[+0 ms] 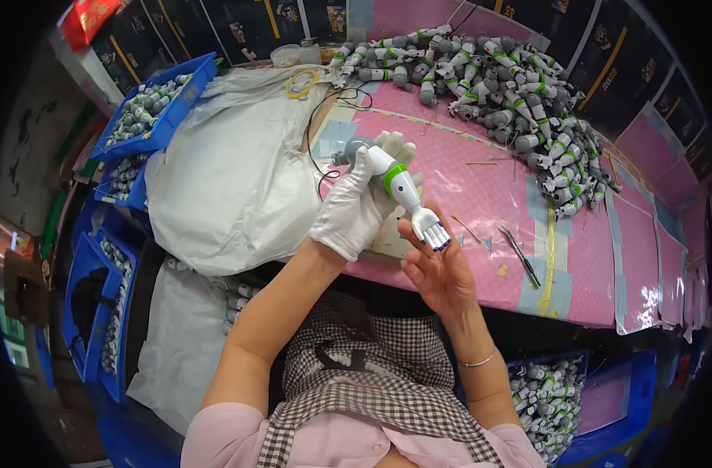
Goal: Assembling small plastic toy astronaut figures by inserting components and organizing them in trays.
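My left hand (346, 209), in a white glove, is closed around a toy arm (403, 189). The toy arm is white with a grey ball-shaped shoulder, a green band and a small white hand with dark purple fingertips. It slants down to the right, shoulder end up. My bare right hand (447, 279), with a bracelet on its wrist, is just below the toy's fingers. Its own fingers are stretched and spread, partly behind the toy hand; whether they touch it I cannot tell.
On the pink-covered table (481, 187) a big heap of similar toy arms (520, 93) lies at the back right. Tweezers (521, 256) lie near the front edge. A white sheet (231, 171) covers the left. Blue bins (192, 93) of parts stand at the left; another bin (633, 398) is lower right.
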`<state>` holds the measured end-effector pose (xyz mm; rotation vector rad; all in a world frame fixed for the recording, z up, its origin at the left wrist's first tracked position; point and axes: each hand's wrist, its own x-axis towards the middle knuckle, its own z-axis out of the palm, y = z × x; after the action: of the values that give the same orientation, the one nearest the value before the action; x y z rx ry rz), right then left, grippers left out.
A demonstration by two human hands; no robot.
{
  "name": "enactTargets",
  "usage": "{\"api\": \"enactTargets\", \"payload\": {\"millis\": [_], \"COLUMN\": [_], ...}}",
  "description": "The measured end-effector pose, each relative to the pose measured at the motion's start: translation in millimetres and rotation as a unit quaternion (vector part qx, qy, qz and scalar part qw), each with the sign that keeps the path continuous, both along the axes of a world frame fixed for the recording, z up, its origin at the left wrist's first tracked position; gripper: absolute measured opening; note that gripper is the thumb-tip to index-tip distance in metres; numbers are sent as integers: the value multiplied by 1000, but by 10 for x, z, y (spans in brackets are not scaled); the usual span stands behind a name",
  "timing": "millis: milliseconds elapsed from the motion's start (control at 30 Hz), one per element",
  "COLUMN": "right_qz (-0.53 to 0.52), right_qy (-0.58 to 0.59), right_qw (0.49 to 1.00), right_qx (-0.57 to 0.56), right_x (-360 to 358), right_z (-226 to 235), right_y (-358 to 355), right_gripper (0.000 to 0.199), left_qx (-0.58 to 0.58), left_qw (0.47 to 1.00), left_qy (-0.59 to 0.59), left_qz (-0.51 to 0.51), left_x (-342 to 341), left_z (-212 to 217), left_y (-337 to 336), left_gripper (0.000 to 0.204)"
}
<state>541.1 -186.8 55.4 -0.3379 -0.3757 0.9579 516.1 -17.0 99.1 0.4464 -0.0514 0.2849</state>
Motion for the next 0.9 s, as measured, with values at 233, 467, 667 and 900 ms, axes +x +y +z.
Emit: {"api": "enactTargets", "payload": {"millis": [233, 467, 667, 900], "right_qz": [-134, -136, -215, -182], "right_qy": [-227, -365, -96, -71], "right_qw": [964, 857, 932, 935], "right_qx": [-44, -338, -275, -296], "right_x": [-87, 214, 446, 361], "right_z": [-109, 209, 236, 175], "right_y": [79, -137, 52, -104], "right_gripper": [48, 25, 34, 28], "left_qx": [8, 66, 66, 73], "left_qw": [995, 981, 948, 939], "left_qy": [48, 132, 225, 249], "left_qz": [-86, -129, -214, -226], "left_x": [-285, -482, -670, -904], "left_z": [89, -139, -236, -310], "left_y": [-3, -20, -193, -310], "left_gripper": [53, 59, 61, 62]}}
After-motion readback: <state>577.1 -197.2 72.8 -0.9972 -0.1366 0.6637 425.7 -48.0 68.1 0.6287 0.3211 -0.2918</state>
